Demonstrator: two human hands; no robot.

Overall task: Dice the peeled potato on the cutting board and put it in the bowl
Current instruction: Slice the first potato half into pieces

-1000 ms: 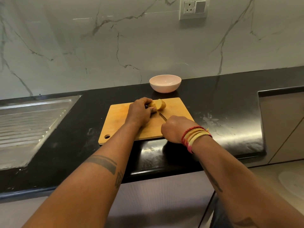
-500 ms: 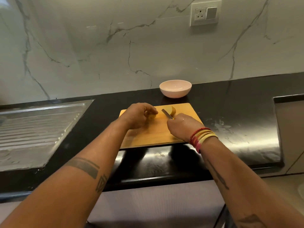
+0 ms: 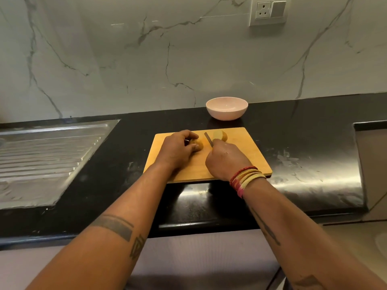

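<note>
step: dicing, potato in 2 halves | left hand (image 3: 178, 150) grips half (image 3: 198, 144) | right hand (image 3: 225, 159) holds knife (image 3: 208, 139) | next: slice held half | bowl (image 3: 226, 108) empty

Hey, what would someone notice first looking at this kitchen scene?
Two hands on the wooden cutting board: the left hand grips one potato half, the right hand holds a knife beside the other half. A pink bowl waits behind the board.
</note>
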